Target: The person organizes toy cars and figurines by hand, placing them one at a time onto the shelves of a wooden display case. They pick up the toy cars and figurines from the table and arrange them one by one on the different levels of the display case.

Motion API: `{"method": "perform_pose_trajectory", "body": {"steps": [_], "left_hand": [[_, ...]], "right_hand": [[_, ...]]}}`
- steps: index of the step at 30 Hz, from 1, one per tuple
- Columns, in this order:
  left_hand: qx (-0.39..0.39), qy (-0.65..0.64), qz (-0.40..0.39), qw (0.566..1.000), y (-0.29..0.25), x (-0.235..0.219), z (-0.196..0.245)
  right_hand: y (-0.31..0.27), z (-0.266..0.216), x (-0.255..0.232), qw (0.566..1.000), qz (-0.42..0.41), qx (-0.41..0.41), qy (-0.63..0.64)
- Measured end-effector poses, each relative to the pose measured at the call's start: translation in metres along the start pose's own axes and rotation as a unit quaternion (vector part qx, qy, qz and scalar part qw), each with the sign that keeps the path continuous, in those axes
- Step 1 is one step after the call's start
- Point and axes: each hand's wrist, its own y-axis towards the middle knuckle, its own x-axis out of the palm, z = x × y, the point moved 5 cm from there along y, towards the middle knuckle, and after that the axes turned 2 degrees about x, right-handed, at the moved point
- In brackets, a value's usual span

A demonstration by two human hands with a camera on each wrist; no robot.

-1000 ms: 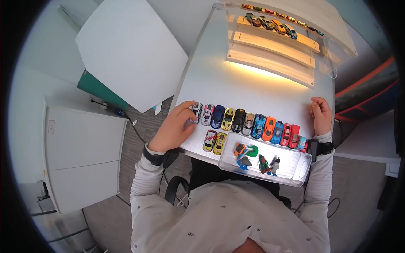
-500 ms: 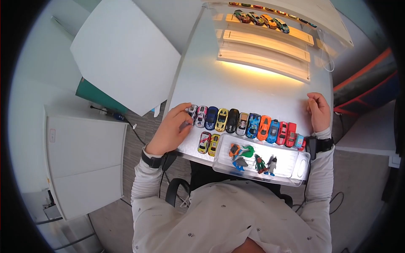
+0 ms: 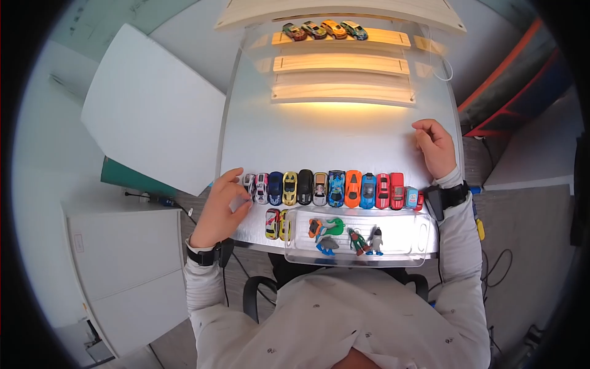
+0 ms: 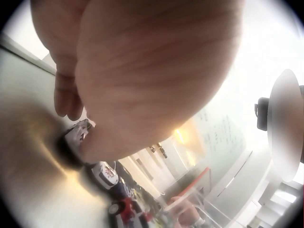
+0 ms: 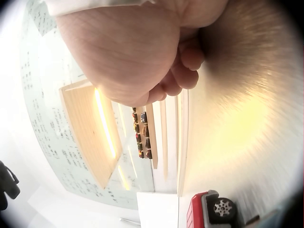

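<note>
My left hand (image 3: 218, 212) is at the left end of a row of toy cars, its fingers and thumb bent round a white toy car (image 3: 249, 181). In the left wrist view this car (image 4: 77, 135) shows between fingers and thumb, partly covered by the thumb. The row runs right through a blue-black car (image 3: 275, 187), a black car (image 3: 305, 186), an orange car (image 3: 353, 187) and a red pickup (image 3: 397, 190). Beyond its right end, my right hand (image 3: 435, 147) rests on the table, fingers loosely curled, holding nothing.
Below the row stand a red-and-white car (image 3: 272, 222) and a yellow car (image 3: 284, 225). A clear plastic tray (image 3: 402, 238) with several small animal figures overlaps the table's front edge. A lit wooden shelf (image 3: 341, 63) at the back carries several cars (image 3: 335, 29).
The head view has turned, so table and shelf appear shifted left. My left hand stays at the white car and the right hand keeps its place on the table.
</note>
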Motion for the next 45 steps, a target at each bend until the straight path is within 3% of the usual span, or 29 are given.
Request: {"method": "perform_pose_trajectory", "body": {"steps": [6, 11, 13, 15, 18, 20, 27, 31, 36, 40, 43, 45], "left_hand": [[0.059, 0.071, 0.018, 0.996, 0.051, -0.016, 0.036], [0.226, 0.144, 0.015, 0.963, 0.142, 0.003, 0.104], [0.251, 0.171, 0.026, 0.952, 0.19, 0.016, 0.124], [0.322, 0.233, 0.088, 0.914, 0.235, 0.031, 0.138], [0.339, 0.35, 0.174, 0.855, 0.295, 0.055, 0.142], [0.34, 0.392, 0.179, 0.836, 0.319, 0.063, 0.145], [0.322, 0.484, 0.133, 0.803, 0.341, 0.075, 0.153], [0.373, 0.469, 0.142, 0.788, 0.333, 0.078, 0.149], [0.455, 0.437, 0.216, 0.745, 0.323, 0.072, 0.157], [0.427, 0.44, 0.251, 0.749, 0.331, 0.071, 0.161], [0.328, 0.485, 0.13, 0.8, 0.338, 0.079, 0.156], [0.338, 0.476, 0.142, 0.799, 0.339, 0.08, 0.155]], "right_hand": [[0.0, -0.001, 0.001, 1.0, 0.005, 0.004, 0.02], [0.0, 0.001, 0.0, 1.0, 0.008, 0.002, 0.022], [0.0, 0.002, 0.0, 1.0, 0.011, -0.001, 0.019], [0.0, 0.002, 0.0, 1.0, 0.016, -0.005, 0.018], [0.0, 0.0, 0.0, 1.0, 0.021, -0.006, 0.011], [0.0, 0.0, -0.001, 1.0, 0.021, -0.001, 0.008], [-0.001, -0.004, -0.002, 1.0, 0.01, -0.002, 0.013], [-0.001, -0.006, -0.003, 1.0, 0.009, -0.003, 0.004], [-0.001, -0.005, -0.001, 1.0, 0.016, -0.002, 0.006], [0.0, -0.005, -0.001, 1.0, 0.017, 0.0, 0.003], [-0.001, -0.003, -0.001, 1.0, 0.017, 0.004, 0.004], [0.0, -0.004, -0.001, 1.0, 0.02, 0.002, 0.001]]}}
